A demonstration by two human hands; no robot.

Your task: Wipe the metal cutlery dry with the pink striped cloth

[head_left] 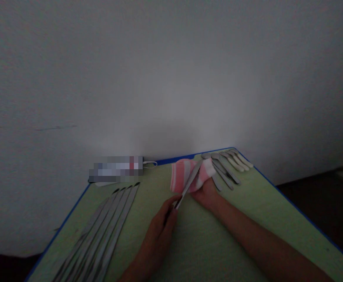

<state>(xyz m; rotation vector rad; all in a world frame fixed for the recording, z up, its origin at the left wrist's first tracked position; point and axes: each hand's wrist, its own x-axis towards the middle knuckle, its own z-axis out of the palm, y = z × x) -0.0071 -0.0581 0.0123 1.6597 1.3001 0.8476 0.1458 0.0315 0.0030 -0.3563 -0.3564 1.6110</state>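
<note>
My left hand [161,227] is closed around the handle of a long, flat metal knife [191,178], tilted up and to the right. The knife's upper part lies against a pink-and-white striped cloth [179,176]. My right hand [206,194] is closed on that cloth from below and behind, with its fingers mostly covered by the fabric. Just right of the cloth lie several metal spoons [226,178], their handles pointing towards me. The dim light hides finer details of the knife.
On the left of the green table [206,243] lies a row of several long metal utensils [109,219]. Several pale-handled utensils [239,162] lie at the back right. A blurred box-like object [115,170] with a white cord [150,162] stands by the wall [171,78].
</note>
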